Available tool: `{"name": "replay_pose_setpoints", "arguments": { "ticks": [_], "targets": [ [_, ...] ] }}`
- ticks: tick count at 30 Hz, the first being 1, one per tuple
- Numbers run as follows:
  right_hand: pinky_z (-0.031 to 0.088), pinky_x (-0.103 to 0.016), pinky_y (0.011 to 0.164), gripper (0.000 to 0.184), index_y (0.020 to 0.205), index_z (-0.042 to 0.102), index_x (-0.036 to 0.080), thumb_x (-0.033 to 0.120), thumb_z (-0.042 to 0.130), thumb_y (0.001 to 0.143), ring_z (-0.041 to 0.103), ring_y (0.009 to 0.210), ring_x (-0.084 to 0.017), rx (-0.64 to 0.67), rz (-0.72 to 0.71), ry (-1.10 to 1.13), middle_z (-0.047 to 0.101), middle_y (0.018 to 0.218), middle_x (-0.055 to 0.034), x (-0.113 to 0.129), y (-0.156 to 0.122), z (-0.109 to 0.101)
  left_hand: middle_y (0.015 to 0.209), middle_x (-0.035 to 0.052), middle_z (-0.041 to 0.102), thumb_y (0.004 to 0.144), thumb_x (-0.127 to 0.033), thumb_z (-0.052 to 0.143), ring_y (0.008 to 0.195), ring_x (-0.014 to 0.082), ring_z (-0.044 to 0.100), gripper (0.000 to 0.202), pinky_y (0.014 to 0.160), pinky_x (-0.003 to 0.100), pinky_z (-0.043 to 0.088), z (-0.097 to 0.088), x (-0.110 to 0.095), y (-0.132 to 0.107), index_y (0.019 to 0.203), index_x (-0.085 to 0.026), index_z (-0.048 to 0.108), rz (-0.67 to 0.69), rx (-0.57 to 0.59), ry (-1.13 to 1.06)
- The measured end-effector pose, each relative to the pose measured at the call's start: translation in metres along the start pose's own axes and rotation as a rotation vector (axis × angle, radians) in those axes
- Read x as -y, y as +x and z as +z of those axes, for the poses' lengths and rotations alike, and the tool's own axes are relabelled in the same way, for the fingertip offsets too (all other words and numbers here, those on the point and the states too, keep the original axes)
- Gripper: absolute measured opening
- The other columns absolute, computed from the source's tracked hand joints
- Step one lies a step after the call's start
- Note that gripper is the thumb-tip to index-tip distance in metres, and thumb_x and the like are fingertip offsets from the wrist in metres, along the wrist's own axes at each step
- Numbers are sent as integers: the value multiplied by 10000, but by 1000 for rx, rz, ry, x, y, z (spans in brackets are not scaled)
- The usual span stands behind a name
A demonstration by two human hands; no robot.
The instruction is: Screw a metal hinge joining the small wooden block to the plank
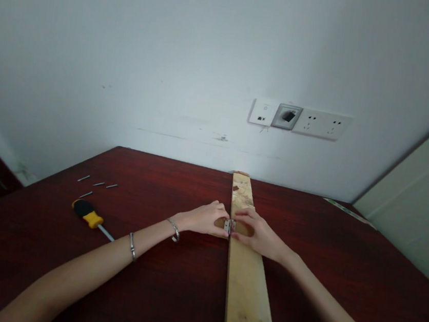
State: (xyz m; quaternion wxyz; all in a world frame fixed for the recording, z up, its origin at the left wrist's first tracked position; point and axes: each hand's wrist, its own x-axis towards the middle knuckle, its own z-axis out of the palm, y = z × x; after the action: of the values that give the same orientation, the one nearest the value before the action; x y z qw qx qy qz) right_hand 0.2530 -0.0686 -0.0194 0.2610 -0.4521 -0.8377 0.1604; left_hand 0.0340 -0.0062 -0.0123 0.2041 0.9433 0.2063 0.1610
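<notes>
A small metal hinge (227, 226) lies at the left edge of a long wooden board (248, 294), one leaf over the wood and the other sticking out to the left. My left hand (206, 219) grips the outer leaf between thumb and fingers. From the other side, my right hand (260, 233) reaches across the board, its thumb and fingertips closed on the leaf that rests on the wood. The board runs from the near edge of view back to the wall.
On the left of the dark red table (169, 290) lie a yellow and black screwdriver (93, 219) and several screws (85, 194). A thin patterned strip (348, 211) is at the back right. Sockets (321, 123) are set in the white wall (171, 63).
</notes>
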Motion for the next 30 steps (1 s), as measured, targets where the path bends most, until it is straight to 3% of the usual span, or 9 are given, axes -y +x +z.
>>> {"name": "replay_pose_setpoints", "arguments": {
  "ticks": [11,30],
  "targets": [
    [437,-424,1031,376,1151,628,229,369,647,803,536,1164,-253,-128,1,29,575,1208,-94,-18,-12,19,1029,68,532,798,-475,672,990,219,500,424,864,310,434,3,1,-3,1085,-169,614,-52,31,43],
    [445,-429,1010,335,1088,619,222,332,676,777,559,1128,-239,-157,3,45,601,1185,-90,-16,-11,18,1037,67,522,785,-466,692,993,218,496,424,875,321,433,4,-1,-3,1077,-171,603,-56,40,87]
  ]
}}
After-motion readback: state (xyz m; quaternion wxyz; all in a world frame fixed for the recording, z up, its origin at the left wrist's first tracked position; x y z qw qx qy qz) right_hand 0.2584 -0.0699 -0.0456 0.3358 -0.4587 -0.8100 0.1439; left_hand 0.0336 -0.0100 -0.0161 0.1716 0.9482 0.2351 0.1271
